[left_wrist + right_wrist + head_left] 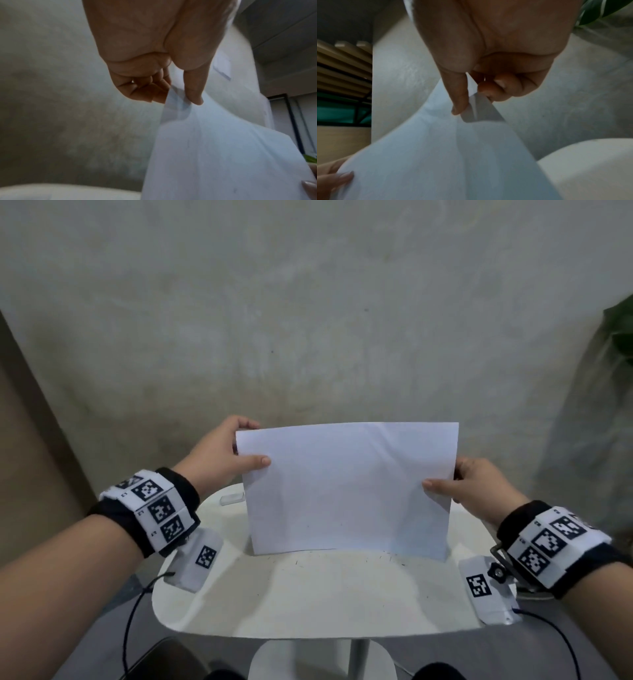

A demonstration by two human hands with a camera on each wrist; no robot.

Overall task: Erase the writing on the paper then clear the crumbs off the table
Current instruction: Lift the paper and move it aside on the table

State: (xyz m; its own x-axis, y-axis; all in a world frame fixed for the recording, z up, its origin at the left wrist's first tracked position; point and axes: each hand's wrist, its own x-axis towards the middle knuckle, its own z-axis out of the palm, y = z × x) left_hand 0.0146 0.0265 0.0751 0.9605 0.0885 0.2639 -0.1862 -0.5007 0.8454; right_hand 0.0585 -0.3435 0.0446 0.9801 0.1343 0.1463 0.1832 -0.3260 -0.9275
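Observation:
A white sheet of paper [349, 491] is held up, tilted, with its lower edge close to or on the round white table [308, 604]; its near face looks blank. My left hand [239, 453] pinches the sheet's upper left edge, thumb in front and fingers behind, as the left wrist view shows too [178, 97]. My right hand [445, 481] pinches the right edge [471, 102]. Small dark eraser crumbs [387, 556] lie scattered on the table just in front of the paper. A small pale eraser [232, 497] lies on the table behind my left wrist.
A grey plastered wall [308, 320] rises right behind the table. Green plant leaves [620, 330] show at the right edge. Black cables [137, 611] hang from the wrist cameras beside the table. The table's white pedestal [322, 659] stands below its front edge.

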